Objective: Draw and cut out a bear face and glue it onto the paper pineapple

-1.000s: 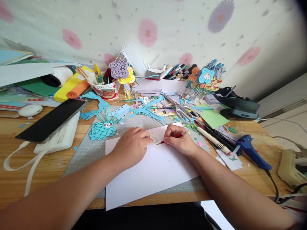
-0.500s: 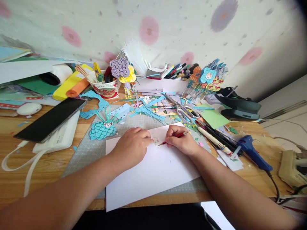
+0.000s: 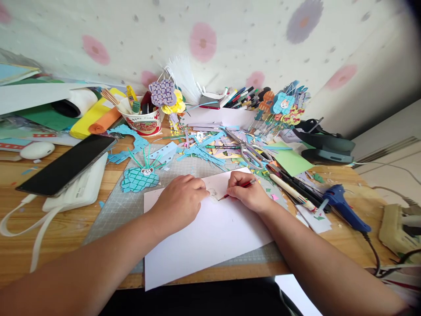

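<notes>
A sheet of white paper [image 3: 204, 245] lies tilted on a grey cutting mat [image 3: 108, 219]. My right hand [image 3: 246, 192] pinches a red and dark pencil [image 3: 232, 194], its tip touching the sheet beside a small faint pencil sketch [image 3: 213, 192]. Palm down on the paper's left part rests my left hand [image 3: 182, 202], holding nothing, its fingers bent and their tips close to the sketch. Just beyond the sheet's upper left corner is a blue woven-paper piece [image 3: 140, 177] with green strips and a little animal face.
Scissors [image 3: 248, 149] lie among paper scraps behind the sheet. At right are pens [image 3: 292, 188] and a blue glue gun [image 3: 347, 208] with its cord. A phone [image 3: 66, 164] rests on a white power bank [image 3: 79, 188] at left. A paper tub [image 3: 143, 123] holds tools.
The pencil tip has shifted slightly right along the sketch, which shows a little more line below it. My left hand stays in place on the paper. The whole view has shifted slightly.
</notes>
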A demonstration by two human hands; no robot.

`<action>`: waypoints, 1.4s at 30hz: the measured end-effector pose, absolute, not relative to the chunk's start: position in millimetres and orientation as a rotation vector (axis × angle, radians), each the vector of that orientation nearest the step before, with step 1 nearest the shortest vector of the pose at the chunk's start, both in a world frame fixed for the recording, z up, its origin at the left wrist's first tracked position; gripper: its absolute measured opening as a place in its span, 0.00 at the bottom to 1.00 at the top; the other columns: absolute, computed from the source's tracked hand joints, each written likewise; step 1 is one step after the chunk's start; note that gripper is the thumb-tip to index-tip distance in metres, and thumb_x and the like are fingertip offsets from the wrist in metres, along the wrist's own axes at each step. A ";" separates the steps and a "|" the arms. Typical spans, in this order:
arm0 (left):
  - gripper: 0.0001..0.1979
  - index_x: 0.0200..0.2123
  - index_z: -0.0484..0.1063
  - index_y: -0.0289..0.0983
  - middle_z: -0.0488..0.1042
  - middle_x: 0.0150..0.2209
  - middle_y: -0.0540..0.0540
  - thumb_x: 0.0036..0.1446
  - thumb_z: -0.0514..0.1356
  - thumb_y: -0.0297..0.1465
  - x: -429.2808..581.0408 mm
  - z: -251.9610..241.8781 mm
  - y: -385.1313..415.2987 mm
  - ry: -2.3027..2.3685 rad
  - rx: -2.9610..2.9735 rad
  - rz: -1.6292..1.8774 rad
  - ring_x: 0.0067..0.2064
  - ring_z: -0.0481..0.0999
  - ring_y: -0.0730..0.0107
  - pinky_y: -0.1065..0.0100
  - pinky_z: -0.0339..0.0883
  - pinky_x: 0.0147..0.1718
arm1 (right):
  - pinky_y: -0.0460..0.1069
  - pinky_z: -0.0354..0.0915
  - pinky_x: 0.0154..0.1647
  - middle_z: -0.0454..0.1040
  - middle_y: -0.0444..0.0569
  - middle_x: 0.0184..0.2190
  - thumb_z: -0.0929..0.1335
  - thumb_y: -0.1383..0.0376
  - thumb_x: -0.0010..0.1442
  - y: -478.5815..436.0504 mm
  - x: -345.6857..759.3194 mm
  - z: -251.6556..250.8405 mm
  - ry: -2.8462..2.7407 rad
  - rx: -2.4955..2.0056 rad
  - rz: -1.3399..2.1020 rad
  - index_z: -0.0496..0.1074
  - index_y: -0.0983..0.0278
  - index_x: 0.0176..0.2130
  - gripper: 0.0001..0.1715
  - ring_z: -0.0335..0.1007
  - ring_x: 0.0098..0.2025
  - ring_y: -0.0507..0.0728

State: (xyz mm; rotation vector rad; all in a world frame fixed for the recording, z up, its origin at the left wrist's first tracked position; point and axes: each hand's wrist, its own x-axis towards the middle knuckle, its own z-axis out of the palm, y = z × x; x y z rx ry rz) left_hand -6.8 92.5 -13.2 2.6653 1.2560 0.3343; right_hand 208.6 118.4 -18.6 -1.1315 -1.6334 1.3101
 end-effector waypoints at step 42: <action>0.20 0.41 0.80 0.39 0.78 0.45 0.46 0.52 0.55 0.17 -8.6 -8.4 89.3 1.247 2.697 0.304 0.47 0.73 0.55 0.50 0.67 0.50 | 0.48 0.55 0.22 0.65 0.40 0.13 0.66 0.69 0.42 121.6 211.3 -19.7 -1.604 -1.161 1.186 0.61 0.60 0.15 0.10 0.60 0.19 0.52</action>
